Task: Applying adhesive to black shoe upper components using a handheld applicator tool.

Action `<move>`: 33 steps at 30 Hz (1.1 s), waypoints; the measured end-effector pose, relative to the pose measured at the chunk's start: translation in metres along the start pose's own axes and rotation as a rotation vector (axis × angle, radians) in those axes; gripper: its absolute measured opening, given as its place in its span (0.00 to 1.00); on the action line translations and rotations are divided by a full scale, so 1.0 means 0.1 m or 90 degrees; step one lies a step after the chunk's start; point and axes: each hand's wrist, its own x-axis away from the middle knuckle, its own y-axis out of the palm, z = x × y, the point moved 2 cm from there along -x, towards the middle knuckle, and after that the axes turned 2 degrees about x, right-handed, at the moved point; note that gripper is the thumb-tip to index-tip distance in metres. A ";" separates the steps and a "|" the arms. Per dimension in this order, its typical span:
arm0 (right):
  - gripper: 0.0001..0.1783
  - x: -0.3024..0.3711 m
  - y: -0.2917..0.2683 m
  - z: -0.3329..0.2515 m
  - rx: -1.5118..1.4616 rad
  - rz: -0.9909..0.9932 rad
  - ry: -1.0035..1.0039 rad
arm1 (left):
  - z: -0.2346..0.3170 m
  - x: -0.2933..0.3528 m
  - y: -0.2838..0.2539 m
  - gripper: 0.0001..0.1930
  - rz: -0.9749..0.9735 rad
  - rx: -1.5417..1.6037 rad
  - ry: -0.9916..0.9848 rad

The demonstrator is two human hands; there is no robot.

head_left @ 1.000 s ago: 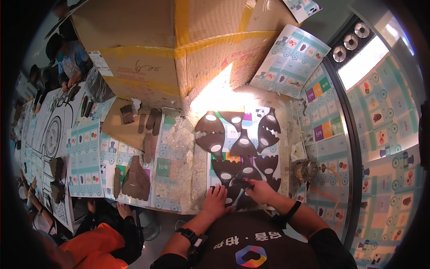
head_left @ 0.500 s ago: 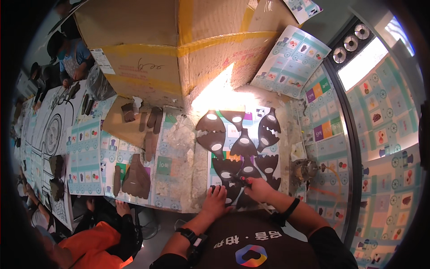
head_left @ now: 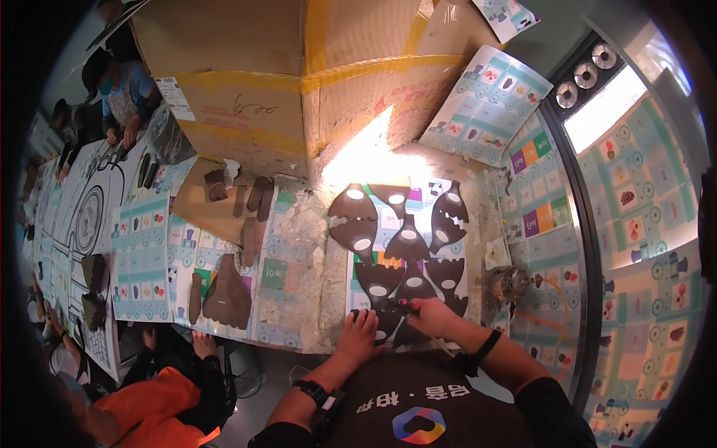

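At the near table edge, the left hand (head_left: 360, 332) lies flat, fingers spread, on a dark leather piece (head_left: 379, 317) while the right hand (head_left: 427, 312) pinches a small dark tool (head_left: 394, 305) over it; steady downward pressure would likely keep the piece from sliding.

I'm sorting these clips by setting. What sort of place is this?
Probably a shared craft or production workbench: dark cut-out pieces lie on a table covered in printed sheets, a big taped cardboard box stands behind, and other people work along it.
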 end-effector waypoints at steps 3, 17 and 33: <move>0.16 0.03 -0.02 -0.03 -0.037 0.026 0.071 | 0.00 0.00 0.01 0.47 0.001 0.000 0.001; 0.14 -0.05 -0.05 0.05 -0.161 0.131 0.033 | -0.03 0.05 0.04 0.46 -0.017 0.020 -0.011; 0.17 0.57 -0.13 0.85 -0.198 0.164 0.121 | 0.41 -0.30 -0.12 0.42 -0.043 0.013 0.098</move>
